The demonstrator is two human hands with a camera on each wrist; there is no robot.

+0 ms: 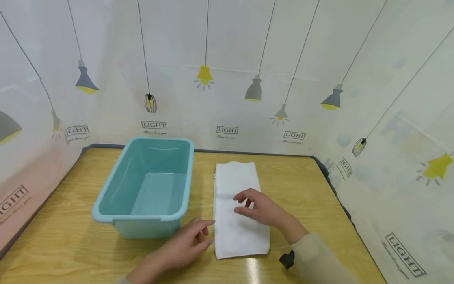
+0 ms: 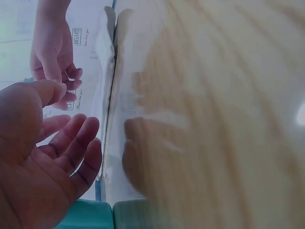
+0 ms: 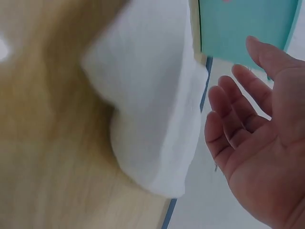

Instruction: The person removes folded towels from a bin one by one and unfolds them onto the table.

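Observation:
A folded white towel point(image 1: 235, 232) lies flat on the wooden table, its long side running away from me. My right hand point(image 1: 260, 207) hovers over the towel's middle, fingers loosely bent and nothing between them. Beside the towel's near left edge is my left hand point(image 1: 188, 240), its forefinger reaching toward that edge and its grasp free of anything. In the left wrist view the left hand point(image 2: 52, 157) shows relaxed, spread fingers, with the towel point(image 2: 106, 57) seen edge-on beyond. The right wrist view shows the right hand point(image 3: 262, 129) with its palm visible and the towel point(image 3: 147, 105) alongside.
A teal plastic basin point(image 1: 189, 177) stands left of the towel, with bare floor showing inside it. The wooden table point(image 1: 301, 189) ends at a dark edge along the back and right. Behind it hangs a pale sheet point(image 1: 234, 106) printed with lamps.

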